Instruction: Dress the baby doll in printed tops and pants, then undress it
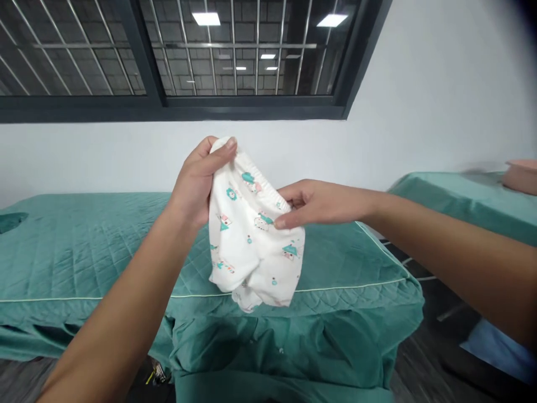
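A small pair of white shorts (251, 240), printed with green and pink cartoon figures, hangs in the air above the green bed. My left hand (201, 173) pinches the upper left end of the gathered waistband, thumb in front and fingers behind. At the other end of the waistband, my right hand (306, 207) grips the cloth between thumb and fingers; some of those fingers are hidden behind it. The waistband slants down from left to right, and the leg openings hang at the bottom.
A quilted green cover (104, 240) lies over the bed, with a hole at its far left. Behind it are a white wall (104, 157) and a barred window (247, 56). On the right, another green-covered surface (453, 190) bears a pink object (522, 176). Blue cloth (499, 347) lies low at right.
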A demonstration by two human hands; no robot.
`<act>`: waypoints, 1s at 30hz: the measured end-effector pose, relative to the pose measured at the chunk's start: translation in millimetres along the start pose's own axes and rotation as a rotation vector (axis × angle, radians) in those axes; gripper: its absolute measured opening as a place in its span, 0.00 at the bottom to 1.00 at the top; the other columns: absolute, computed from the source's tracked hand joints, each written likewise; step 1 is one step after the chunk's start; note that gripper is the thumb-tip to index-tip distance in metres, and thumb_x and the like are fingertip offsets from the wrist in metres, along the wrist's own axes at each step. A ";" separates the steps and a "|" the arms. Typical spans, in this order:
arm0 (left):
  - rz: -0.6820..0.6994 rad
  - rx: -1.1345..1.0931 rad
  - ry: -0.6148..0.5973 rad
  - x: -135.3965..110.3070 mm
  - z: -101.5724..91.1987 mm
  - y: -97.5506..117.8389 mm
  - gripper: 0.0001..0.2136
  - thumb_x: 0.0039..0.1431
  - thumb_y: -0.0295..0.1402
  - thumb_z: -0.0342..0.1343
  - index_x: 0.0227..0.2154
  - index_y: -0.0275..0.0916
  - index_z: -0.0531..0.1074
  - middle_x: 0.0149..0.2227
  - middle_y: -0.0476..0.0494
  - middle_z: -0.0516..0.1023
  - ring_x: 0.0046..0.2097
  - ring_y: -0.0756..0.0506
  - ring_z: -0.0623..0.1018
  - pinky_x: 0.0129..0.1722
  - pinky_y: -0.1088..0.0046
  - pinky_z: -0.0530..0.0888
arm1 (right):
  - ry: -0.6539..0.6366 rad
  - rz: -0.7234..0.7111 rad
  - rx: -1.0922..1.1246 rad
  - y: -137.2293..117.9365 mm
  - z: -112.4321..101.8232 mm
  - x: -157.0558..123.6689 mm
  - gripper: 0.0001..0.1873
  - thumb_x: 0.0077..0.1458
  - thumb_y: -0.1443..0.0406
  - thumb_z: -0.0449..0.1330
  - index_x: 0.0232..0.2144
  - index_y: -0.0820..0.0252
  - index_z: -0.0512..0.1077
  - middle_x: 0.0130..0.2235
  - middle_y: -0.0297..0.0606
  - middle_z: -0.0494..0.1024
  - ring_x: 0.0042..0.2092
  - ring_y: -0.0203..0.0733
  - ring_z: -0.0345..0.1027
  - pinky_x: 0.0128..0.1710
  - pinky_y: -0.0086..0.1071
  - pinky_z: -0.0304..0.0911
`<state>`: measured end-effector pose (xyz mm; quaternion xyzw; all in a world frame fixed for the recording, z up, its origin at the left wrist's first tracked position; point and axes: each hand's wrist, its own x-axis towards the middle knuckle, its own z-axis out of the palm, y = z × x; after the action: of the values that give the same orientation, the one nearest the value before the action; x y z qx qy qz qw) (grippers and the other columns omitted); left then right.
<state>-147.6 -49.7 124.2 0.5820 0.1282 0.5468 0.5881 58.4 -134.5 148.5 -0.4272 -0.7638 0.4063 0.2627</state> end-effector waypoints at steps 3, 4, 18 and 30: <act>-0.087 -0.001 -0.080 3.0 -6.4 2.1 0.12 0.52 0.36 0.68 0.33 0.40 0.70 0.28 0.52 0.71 0.28 0.52 0.73 0.29 0.75 0.69 | 0.129 -0.027 -0.001 1.8 -1.4 1.2 0.13 0.53 0.55 0.68 0.35 0.58 0.79 0.32 0.31 0.79 0.36 0.36 0.73 0.33 0.26 0.68; -0.092 0.032 -0.094 3.9 -7.0 3.9 0.12 0.52 0.36 0.68 0.35 0.40 0.71 0.29 0.52 0.71 0.27 0.52 0.73 0.28 0.75 0.68 | 0.198 -0.045 -0.006 0.9 -1.6 3.4 0.13 0.54 0.55 0.67 0.35 0.58 0.78 0.32 0.31 0.79 0.35 0.35 0.72 0.32 0.26 0.67; -0.110 0.323 -0.320 -10.3 1.0 -18.6 0.13 0.53 0.40 0.67 0.37 0.39 0.75 0.34 0.46 0.79 0.40 0.41 0.79 0.38 0.68 0.74 | 0.347 -0.089 0.140 17.7 -0.3 24.6 0.19 0.47 0.49 0.72 0.30 0.55 0.74 0.27 0.30 0.75 0.30 0.35 0.68 0.26 0.27 0.60; -0.425 0.061 -0.348 -13.7 -17.4 -81.8 0.17 0.51 0.42 0.69 0.38 0.37 0.75 0.26 0.46 0.76 0.29 0.45 0.77 0.34 0.66 0.75 | 0.542 0.044 0.507 68.6 11.9 38.4 0.01 0.50 0.66 0.63 0.27 0.57 0.74 0.30 0.35 0.79 0.34 0.41 0.71 0.33 0.32 0.67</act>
<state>-125.9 -28.5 45.0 0.6446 0.1607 0.2988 0.6851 60.5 -85.0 86.2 -0.4567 -0.5323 0.4603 0.5442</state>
